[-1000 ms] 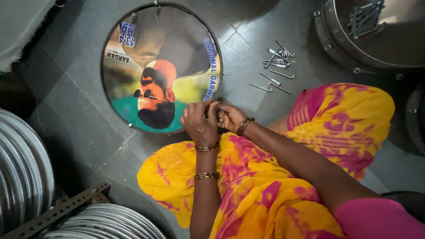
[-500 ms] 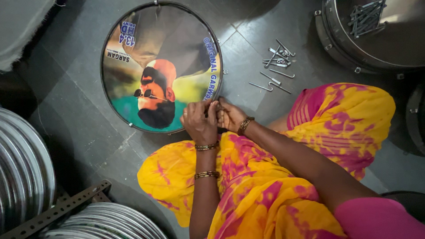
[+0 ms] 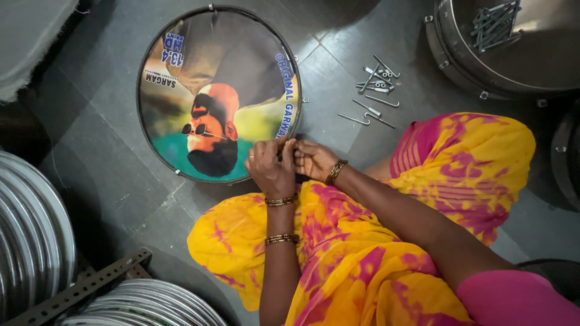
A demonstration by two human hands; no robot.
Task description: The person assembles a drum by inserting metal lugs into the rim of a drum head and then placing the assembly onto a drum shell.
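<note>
Even indoor light, sharp focus, soft shadows at left, mild glare on steel drum shell (image 3: pixel 513 54)

Both hands (image 3: pixel 290 163) meet at the printed drumhead's (image 3: pixel 217 90) near rim, metal hooks (image 3: pixel 374 90) nearby.

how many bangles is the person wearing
3 show: two on the left forearm, one at the wrist and one further up, and one on the right wrist. Others may be hidden.
</note>
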